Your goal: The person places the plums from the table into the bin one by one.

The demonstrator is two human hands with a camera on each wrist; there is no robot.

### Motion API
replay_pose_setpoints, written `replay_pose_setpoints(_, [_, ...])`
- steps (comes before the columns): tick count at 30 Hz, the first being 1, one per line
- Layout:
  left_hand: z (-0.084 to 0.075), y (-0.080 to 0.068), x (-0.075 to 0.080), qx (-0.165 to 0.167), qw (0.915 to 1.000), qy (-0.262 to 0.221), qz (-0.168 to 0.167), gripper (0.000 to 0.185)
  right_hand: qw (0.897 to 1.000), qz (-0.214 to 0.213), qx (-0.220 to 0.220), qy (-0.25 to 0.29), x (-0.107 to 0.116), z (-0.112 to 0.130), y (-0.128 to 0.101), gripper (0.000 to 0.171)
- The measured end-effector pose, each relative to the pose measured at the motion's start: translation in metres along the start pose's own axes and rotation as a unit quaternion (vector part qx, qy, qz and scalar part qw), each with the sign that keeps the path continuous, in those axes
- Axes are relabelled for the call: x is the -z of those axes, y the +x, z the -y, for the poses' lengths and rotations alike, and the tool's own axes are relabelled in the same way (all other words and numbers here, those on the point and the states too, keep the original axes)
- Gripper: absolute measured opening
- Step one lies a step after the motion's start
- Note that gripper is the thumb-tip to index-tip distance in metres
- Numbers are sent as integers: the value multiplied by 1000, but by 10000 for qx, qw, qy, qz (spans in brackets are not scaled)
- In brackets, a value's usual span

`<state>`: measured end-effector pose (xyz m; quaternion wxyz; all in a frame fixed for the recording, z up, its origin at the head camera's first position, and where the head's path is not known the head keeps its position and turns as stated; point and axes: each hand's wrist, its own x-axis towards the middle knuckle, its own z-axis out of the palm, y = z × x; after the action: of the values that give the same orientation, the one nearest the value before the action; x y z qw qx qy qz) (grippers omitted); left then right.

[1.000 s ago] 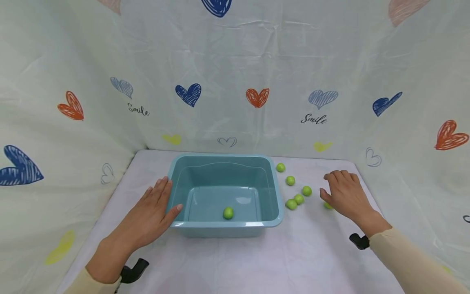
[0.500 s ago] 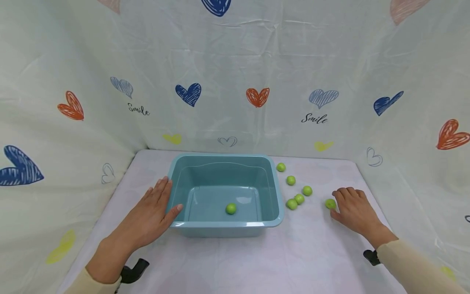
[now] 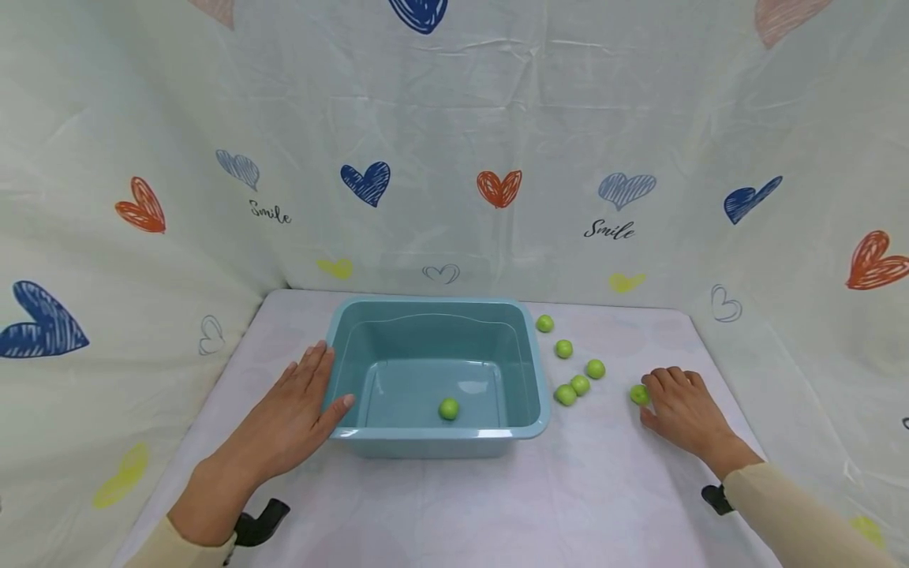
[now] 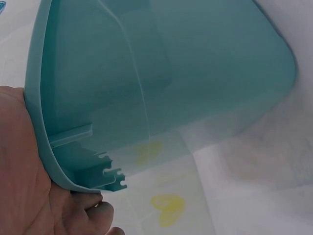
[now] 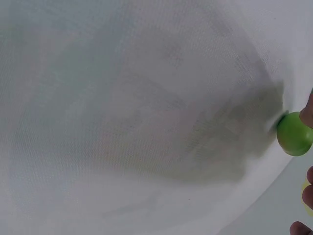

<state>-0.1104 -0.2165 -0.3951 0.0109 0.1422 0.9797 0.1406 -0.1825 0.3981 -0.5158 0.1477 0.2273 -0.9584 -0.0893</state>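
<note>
A light blue plastic basin [image 3: 436, 443] stands on the table with one small round green fruit [image 3: 449, 408] on its floor. My left hand [image 3: 280, 418] lies along its left rim, fingers straight and thumb spread over the front corner. In the left wrist view, the palm sits right against the rim [image 4: 33, 112]. At the right, thumb and index finger of my right hand [image 3: 685, 414] pinch another green fruit [image 3: 639, 394] low over the table. The right wrist view shows the thumb overlapping this fruit [image 5: 293, 134], the other fingers curled below it.
Several more green fruits [image 3: 580, 385] lie scattered on the table between the basin and my right hand. White sheeting [image 3: 440, 102] printed with hearts encloses the white-covered table [image 3: 454, 513] at the back and both sides.
My right hand has moved right and down to the green fruit, its fingers now around it. The fruit in the basin has rolled slightly right. My left hand has stayed put.
</note>
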Motion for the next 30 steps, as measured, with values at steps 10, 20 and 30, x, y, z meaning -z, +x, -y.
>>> replay_pose_setpoints(10, [0, 1, -2, -38, 9991, 425, -32, 85, 9996, 244, -102, -69, -1, 2, 0, 52])
replay_pose_setpoints(20, [0, 1, -1, -62, 9991, 409, -16, 84, 9993, 295, -149, -152, -6, 2, 2, 49])
replay_pose_setpoints(30, [0, 1, 0, -128, 9982, 577, -53, 83, 9982, 423, -352, -226, -12, 0, 6, 50])
